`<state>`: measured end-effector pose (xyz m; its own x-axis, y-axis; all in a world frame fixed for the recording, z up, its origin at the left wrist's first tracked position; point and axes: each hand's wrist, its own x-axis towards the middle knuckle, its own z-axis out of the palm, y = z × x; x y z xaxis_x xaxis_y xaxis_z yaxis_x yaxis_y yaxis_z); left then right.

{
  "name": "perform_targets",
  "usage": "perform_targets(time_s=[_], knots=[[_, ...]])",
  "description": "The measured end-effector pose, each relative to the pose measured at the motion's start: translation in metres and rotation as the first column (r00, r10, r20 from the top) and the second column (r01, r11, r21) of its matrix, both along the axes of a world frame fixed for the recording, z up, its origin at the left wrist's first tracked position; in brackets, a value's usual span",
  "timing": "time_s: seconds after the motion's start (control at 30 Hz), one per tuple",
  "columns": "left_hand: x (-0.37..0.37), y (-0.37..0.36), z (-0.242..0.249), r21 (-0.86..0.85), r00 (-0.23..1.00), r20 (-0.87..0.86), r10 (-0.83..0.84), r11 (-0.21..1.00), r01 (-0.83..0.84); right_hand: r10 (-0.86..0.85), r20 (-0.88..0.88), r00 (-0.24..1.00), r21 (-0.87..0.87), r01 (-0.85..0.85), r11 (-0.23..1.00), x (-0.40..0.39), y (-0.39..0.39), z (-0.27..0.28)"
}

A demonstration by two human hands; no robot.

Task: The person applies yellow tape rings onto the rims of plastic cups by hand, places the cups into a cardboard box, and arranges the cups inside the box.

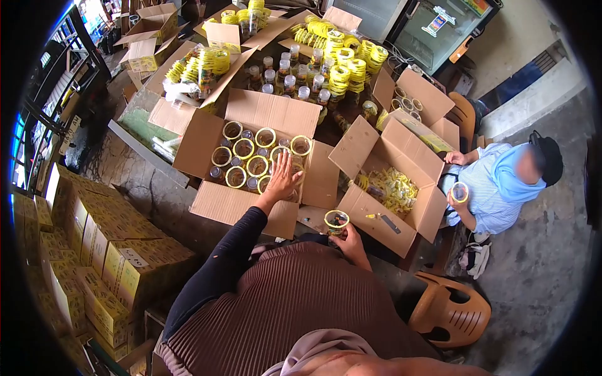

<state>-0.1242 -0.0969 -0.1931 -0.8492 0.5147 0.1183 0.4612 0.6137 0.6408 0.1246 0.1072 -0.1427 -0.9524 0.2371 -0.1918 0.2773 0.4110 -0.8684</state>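
Note:
My left hand (282, 178) lies with its fingers stretched out over the right part of an open cardboard box (273, 111). Inside that box stand several clear cups with yellow rims (243, 148), with smaller clear-topped containers (216, 172) between them. The hand covers part of one or two cups; whether it presses on them I cannot tell. My right hand (352, 243) is closed around a clear cup with a yellow rim (337, 219), held upright in front of my body. Something dark shows inside this cup.
To the right, another open box (411, 153) contains yellow scraps. Several clear-lidded jars (290, 83) and stacked yellow rings (339, 78) stand behind. A co-worker (495, 182) at right holds a similar cup. Printed cartons (135, 266) are piled at left; an orange chair (454, 313) stands at lower right.

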Motion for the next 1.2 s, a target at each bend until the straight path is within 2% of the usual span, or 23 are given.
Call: perform_targets(time_s=[0.27, 0.37, 0.43, 0.63, 0.83, 1.1, 1.17, 1.2], knots=[[0.001, -0.003, 0.009, 0.054, 0.999, 0.033, -0.009, 0.998, 0.007, 0.021, 0.018, 1.000, 0.049, -0.022, 0.999, -0.001, 0.000, -0.002], [0.002, -0.004, 0.014, 0.055, 0.999, 0.039, -0.019, 0.998, 0.016, 0.017, -0.010, 1.000, 0.018, -0.017, 1.000, -0.001, 0.001, -0.008], [0.001, -0.004, 0.012, 0.052, 0.999, 0.036, -0.025, 0.998, 0.023, 0.023, -0.029, 0.999, 0.059, -0.021, 0.998, 0.000, 0.000, -0.007], [0.002, -0.013, 0.018, 0.036, 0.999, 0.050, -0.015, 0.999, 0.013, 0.010, 0.019, 1.000, 0.018, -0.011, 1.000, 0.001, 0.001, -0.002], [-0.001, -0.029, 0.025, 0.022, 0.998, -0.053, -0.027, 0.999, 0.028, 0.013, -0.015, 1.000, 0.065, -0.012, 0.998, 0.002, -0.001, -0.005], [-0.007, -0.049, 0.026, -0.040, 0.992, -0.118, 0.034, 0.998, -0.039, 0.027, 0.000, 1.000, 0.079, -0.027, 0.997, 0.002, -0.002, -0.002], [-0.009, -0.054, 0.020, -0.078, 0.980, -0.192, 0.050, 0.995, -0.066, 0.037, -0.009, 0.999, 0.094, -0.036, 0.995, 0.002, -0.002, -0.004], [-0.008, -0.055, 0.020, -0.080, 0.981, -0.184, 0.060, 0.994, -0.076, 0.037, -0.019, 0.999, 0.058, -0.036, 0.998, 0.002, -0.002, -0.004]])
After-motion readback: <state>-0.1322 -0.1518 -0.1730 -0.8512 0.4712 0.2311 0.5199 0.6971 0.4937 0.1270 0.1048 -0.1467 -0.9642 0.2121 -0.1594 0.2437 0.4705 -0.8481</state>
